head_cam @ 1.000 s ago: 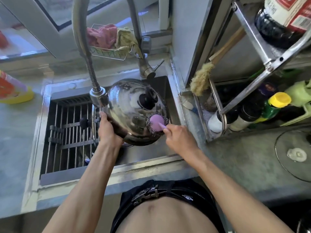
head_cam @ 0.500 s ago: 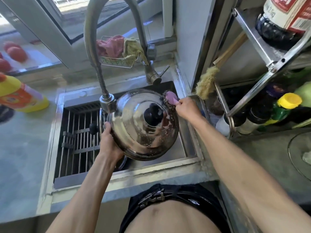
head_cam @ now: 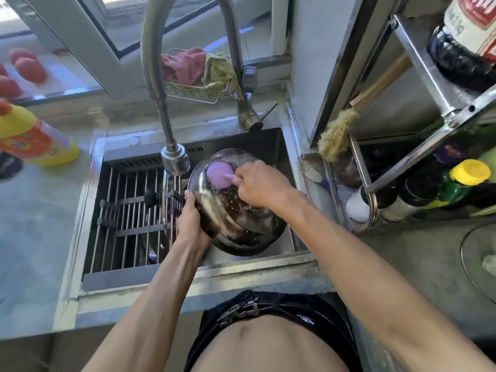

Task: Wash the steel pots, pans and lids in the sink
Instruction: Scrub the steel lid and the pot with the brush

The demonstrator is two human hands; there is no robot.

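Head view: left hand [head_cam: 191, 226] grips domed steel lid [head_cam: 236, 224]; right hand [head_cam: 259, 183] presses purple scrubber [head_cam: 220, 174].

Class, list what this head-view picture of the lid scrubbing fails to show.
- Lid: its knob is hidden behind the right hand.
- Scrubber: its handle is covered by the right hand's fingers.
- Under the sink rack: too dark to identify.
- Dark bottle: cut off by the top edge.
- Left hand: fingertips hidden behind the lid.
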